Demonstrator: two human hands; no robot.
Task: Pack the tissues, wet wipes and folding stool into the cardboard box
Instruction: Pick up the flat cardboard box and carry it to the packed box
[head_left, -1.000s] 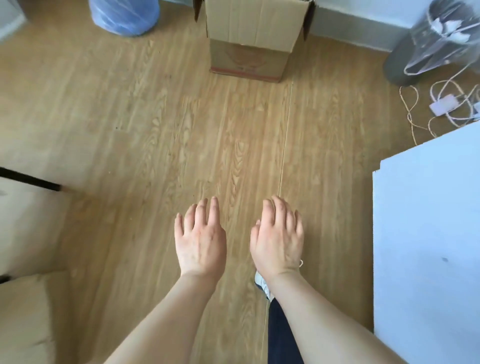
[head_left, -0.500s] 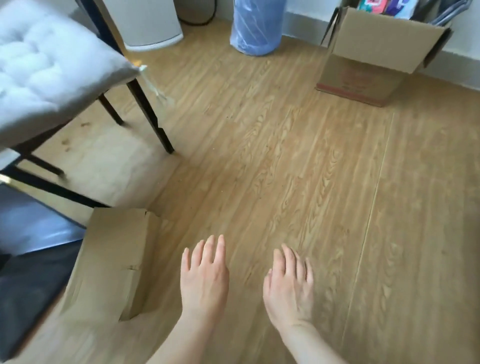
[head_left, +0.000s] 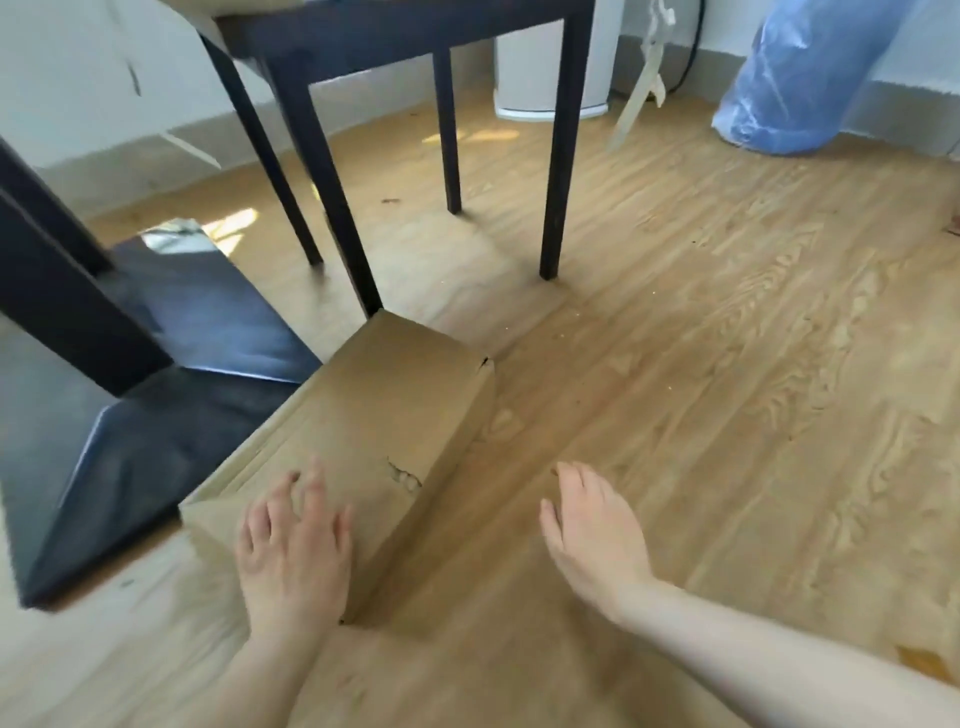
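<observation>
Brown corrugated card lies under the left hand (head_left: 293, 545): a closed cardboard box (head_left: 384, 436), long and flat-topped, sits on the floor (head_left: 727, 415) with one end toward the person. The left grip is loose and wide, fingers (head_left: 311, 486) spread over the near end of the box top; whether the palm presses on the card or floats just above it, I cannot tell. It holds nothing. The box skin is matte and a little battered, with a ragged tear near the long right edge and a split at the far right corner.

The right hand (head_left: 592, 535) is out over bare floor to the right of the box, apart from it, palm down, fingers together and straight, holding nothing. Both forearms are bare.

The floor is pale wood-grain planking, smooth, with long wavy figure and a few small crumbs scattered beyond the box.

Left of the box, touching or just beside its long side, lies a glossy black sheet (head_left: 156, 415), creased into flat facets that catch the light. Beyond the far end of the box stand the slim, square, dark legs of a chair (head_left: 561, 156); one front leg comes down just beside the box's far corner. Farther back, against the grey skirting, a white rounded bin (head_left: 550, 67) stands, and to the right a bulky shape wrapped in crinkled blue plastic (head_left: 800, 78).
</observation>
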